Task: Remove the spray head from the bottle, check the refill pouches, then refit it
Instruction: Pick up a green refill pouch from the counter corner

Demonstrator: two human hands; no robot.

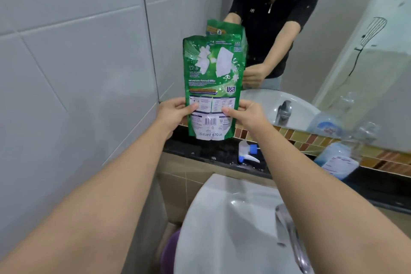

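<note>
Two hands are up in front of me, and both are closed on one green refill pouch: my left hand pinches its left edge and my right hand its right edge, thumbs on the printed back panel, holding it upright above the counter with the barcode and instructions facing me. I judge this to be the checking step, roughly the middle of the job.

Nearest me is the white sink, with nothing of the task in it. Beyond it, on the dark counter ledge, the spray head lies on its side, off the bottle, so the removal looks done. The clear bottle sits well to the right on the same ledge, tilted, its neck too blurred for me to read.

Farthest off, the mirror repeats the pouch. I see only this one pouch for certain. Refitting the head is left to do.
</note>
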